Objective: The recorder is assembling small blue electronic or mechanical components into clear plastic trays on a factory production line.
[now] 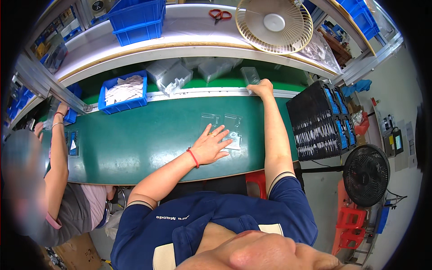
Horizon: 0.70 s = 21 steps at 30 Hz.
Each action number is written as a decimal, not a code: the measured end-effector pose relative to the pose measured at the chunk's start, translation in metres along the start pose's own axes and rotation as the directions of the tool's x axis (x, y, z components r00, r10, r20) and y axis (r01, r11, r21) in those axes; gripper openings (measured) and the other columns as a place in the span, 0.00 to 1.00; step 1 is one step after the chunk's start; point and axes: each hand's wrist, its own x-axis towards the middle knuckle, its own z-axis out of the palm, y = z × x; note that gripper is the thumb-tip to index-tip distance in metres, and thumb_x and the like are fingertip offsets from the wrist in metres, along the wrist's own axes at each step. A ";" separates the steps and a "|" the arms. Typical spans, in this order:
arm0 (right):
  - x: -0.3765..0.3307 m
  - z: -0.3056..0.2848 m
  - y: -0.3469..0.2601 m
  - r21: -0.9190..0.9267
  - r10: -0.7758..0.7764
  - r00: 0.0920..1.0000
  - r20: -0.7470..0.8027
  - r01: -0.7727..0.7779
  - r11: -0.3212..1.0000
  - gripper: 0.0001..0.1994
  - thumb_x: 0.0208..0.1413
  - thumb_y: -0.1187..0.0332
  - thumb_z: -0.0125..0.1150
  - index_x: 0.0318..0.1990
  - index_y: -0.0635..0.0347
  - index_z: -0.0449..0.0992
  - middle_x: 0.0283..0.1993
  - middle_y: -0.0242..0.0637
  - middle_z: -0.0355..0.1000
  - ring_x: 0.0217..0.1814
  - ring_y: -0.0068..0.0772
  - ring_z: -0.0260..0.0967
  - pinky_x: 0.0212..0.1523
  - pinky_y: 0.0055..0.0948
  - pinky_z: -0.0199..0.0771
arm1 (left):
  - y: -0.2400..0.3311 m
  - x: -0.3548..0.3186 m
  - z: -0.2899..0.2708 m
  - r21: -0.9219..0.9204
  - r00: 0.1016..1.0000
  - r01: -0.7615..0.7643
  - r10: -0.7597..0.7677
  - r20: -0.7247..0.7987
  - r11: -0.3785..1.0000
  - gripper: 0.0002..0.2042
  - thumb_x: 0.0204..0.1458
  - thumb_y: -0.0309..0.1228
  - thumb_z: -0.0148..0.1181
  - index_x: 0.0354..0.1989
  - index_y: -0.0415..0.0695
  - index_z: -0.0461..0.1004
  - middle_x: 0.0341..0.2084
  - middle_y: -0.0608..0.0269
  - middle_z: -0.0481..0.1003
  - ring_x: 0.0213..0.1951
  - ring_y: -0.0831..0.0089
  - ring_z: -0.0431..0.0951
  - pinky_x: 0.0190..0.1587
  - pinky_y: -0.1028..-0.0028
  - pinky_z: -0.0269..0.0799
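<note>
At a green table (139, 144), a person's left hand (210, 146) lies palm down, fingers spread, over two clear plastic trays (232, 121) set side by side. The right hand (262, 87) reaches far, fingers curled at a clear plastic box (250, 74); whether gripping, I cannot tell.

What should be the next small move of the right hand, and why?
Probably the right hand should draw the clear plastic tray toward the two clear pieces on the green table. That hand is at the tray's near end, while the left hand lies with fingers spread over those pieces.
</note>
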 end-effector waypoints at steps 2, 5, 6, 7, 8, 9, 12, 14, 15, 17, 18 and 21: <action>0.003 -0.003 0.004 0.036 0.009 1.000 0.017 -0.010 0.999 0.23 0.27 0.55 0.74 0.24 0.70 0.79 0.28 0.48 0.77 0.32 0.41 0.77 0.38 0.33 0.76 | -0.001 -0.002 -0.001 0.048 1.000 0.021 -0.021 -0.001 0.999 0.23 0.54 0.48 0.54 0.55 0.51 0.71 0.59 0.54 0.64 0.65 0.56 0.57 0.64 0.44 0.48; 0.006 -0.003 0.008 0.061 -0.001 1.000 0.025 -0.001 0.998 0.24 0.27 0.55 0.74 0.25 0.69 0.79 0.28 0.47 0.77 0.32 0.40 0.77 0.38 0.33 0.76 | 0.001 -0.003 0.001 0.063 0.999 0.044 -0.045 0.022 0.997 0.23 0.55 0.48 0.53 0.55 0.51 0.71 0.60 0.54 0.63 0.66 0.55 0.56 0.65 0.45 0.48; 0.007 -0.002 0.009 0.049 -0.019 1.000 0.015 0.019 0.999 0.24 0.27 0.55 0.74 0.26 0.69 0.79 0.29 0.47 0.78 0.32 0.40 0.77 0.38 0.33 0.76 | 0.001 -0.003 0.002 0.062 0.999 0.043 -0.044 0.021 0.997 0.23 0.55 0.48 0.53 0.55 0.51 0.71 0.60 0.54 0.63 0.66 0.55 0.56 0.65 0.45 0.48; 0.006 -0.001 0.009 0.047 -0.020 1.000 0.017 0.019 0.999 0.24 0.27 0.55 0.74 0.26 0.69 0.79 0.29 0.47 0.78 0.32 0.40 0.77 0.38 0.33 0.76 | 0.001 -0.004 0.002 0.067 0.999 0.046 -0.047 0.021 0.997 0.23 0.55 0.48 0.53 0.56 0.52 0.70 0.60 0.54 0.63 0.66 0.56 0.55 0.65 0.45 0.47; 0.003 0.002 0.010 0.066 -0.049 0.998 -0.038 0.051 0.997 0.24 0.27 0.55 0.74 0.28 0.70 0.79 0.30 0.48 0.78 0.33 0.41 0.77 0.38 0.33 0.76 | 0.001 -0.004 0.002 0.072 0.999 0.048 -0.050 0.021 0.996 0.23 0.56 0.48 0.52 0.56 0.52 0.70 0.60 0.54 0.63 0.66 0.56 0.55 0.65 0.45 0.47; 0.002 0.003 0.010 0.082 -0.076 0.993 -0.093 0.084 0.993 0.25 0.28 0.56 0.74 0.30 0.70 0.79 0.31 0.48 0.78 0.34 0.41 0.77 0.39 0.33 0.76 | 0.002 -0.004 0.002 0.071 0.998 0.050 -0.051 0.020 0.996 0.23 0.56 0.48 0.52 0.56 0.52 0.70 0.60 0.54 0.63 0.66 0.56 0.55 0.65 0.45 0.47; 0.000 -0.003 0.015 0.142 -0.076 0.997 0.007 0.074 0.987 0.32 0.28 0.57 0.75 0.41 0.72 0.77 0.37 0.48 0.77 0.38 0.37 0.77 0.42 0.30 0.74 | 0.002 -0.005 0.002 0.073 0.998 0.052 -0.054 0.028 0.996 0.23 0.56 0.48 0.52 0.57 0.52 0.70 0.61 0.55 0.63 0.66 0.56 0.55 0.65 0.45 0.47; -0.006 -0.004 0.017 0.134 -0.092 0.994 -0.060 0.100 0.986 0.33 0.28 0.57 0.75 0.44 0.72 0.76 0.38 0.49 0.77 0.39 0.37 0.76 0.44 0.30 0.74 | 0.001 -0.004 0.002 0.076 0.998 0.053 -0.056 0.036 0.996 0.23 0.56 0.48 0.52 0.57 0.52 0.69 0.61 0.55 0.62 0.66 0.56 0.54 0.65 0.45 0.46; -0.008 -0.005 0.017 0.126 -0.109 0.986 -0.128 0.125 0.984 0.35 0.29 0.57 0.75 0.46 0.73 0.75 0.39 0.49 0.77 0.40 0.37 0.76 0.45 0.30 0.74 | 0.002 -0.005 0.002 0.074 0.998 0.054 -0.057 0.035 0.996 0.23 0.56 0.48 0.52 0.57 0.52 0.69 0.61 0.55 0.62 0.66 0.56 0.54 0.65 0.45 0.46; -0.006 -0.002 0.028 0.174 -0.097 0.981 -0.170 0.127 0.977 0.35 0.28 0.56 0.75 0.45 0.73 0.75 0.40 0.50 0.77 0.41 0.40 0.76 0.46 0.32 0.74 | 0.004 -0.004 -0.001 0.074 0.997 0.054 -0.058 0.045 0.996 0.23 0.56 0.48 0.52 0.57 0.52 0.69 0.61 0.55 0.62 0.67 0.57 0.54 0.65 0.45 0.46; -0.006 -0.001 0.034 0.222 -0.087 0.974 -0.211 0.134 0.966 0.36 0.27 0.55 0.75 0.45 0.72 0.75 0.40 0.50 0.77 0.42 0.43 0.76 0.47 0.33 0.74 | 0.005 -0.003 -0.001 0.070 0.998 0.048 -0.052 0.047 0.996 0.23 0.56 0.48 0.52 0.57 0.52 0.69 0.61 0.55 0.62 0.67 0.57 0.54 0.65 0.45 0.46; -0.028 -0.010 0.031 0.271 -0.064 0.971 -0.230 0.127 0.954 0.39 0.31 0.58 0.76 0.52 0.74 0.70 0.44 0.50 0.76 0.44 0.38 0.76 0.47 0.31 0.74 | 0.004 -0.003 0.000 0.066 0.996 0.057 -0.061 0.061 0.996 0.23 0.56 0.48 0.52 0.57 0.51 0.69 0.61 0.55 0.61 0.67 0.57 0.54 0.65 0.45 0.45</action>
